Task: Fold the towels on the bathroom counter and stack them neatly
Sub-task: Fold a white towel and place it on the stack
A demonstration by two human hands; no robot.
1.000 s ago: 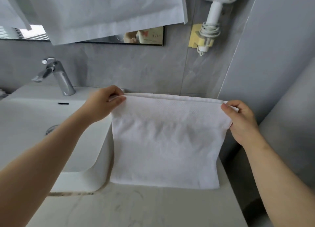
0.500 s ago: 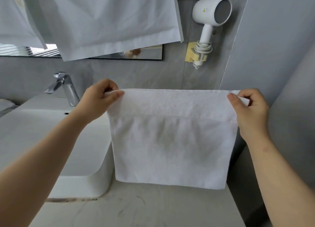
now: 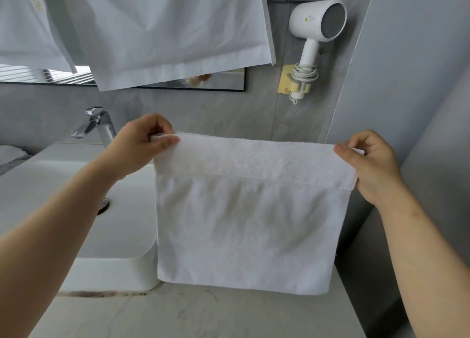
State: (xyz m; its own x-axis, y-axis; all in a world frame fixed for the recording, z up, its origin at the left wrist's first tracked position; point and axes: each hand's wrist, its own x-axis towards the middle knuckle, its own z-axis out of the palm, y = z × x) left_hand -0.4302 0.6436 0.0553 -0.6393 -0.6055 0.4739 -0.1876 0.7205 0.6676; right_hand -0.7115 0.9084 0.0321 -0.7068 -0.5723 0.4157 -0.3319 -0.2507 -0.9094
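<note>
A white towel [image 3: 244, 226] hangs doubled in front of me above the marble counter [image 3: 178, 314], with a textured band across its top. My left hand [image 3: 138, 147] pinches its upper left corner between thumb and fingers. My right hand [image 3: 371, 165] pinches its upper right corner. The towel is stretched flat between both hands, and its lower edge hangs just over the counter beside the basin [image 3: 76, 210].
A white basin with a chrome tap [image 3: 98, 125] fills the left. White cloths [image 3: 162, 30] hang in front of the mirror above. A white hair dryer [image 3: 318, 25] sits in a yellow wall holder at upper right. A grey wall [image 3: 419, 109] closes the right side.
Both hands have lifted the towel's top edge higher and toward me, so the textured band now faces me. The view has tilted upward, showing more of the hair dryer.
</note>
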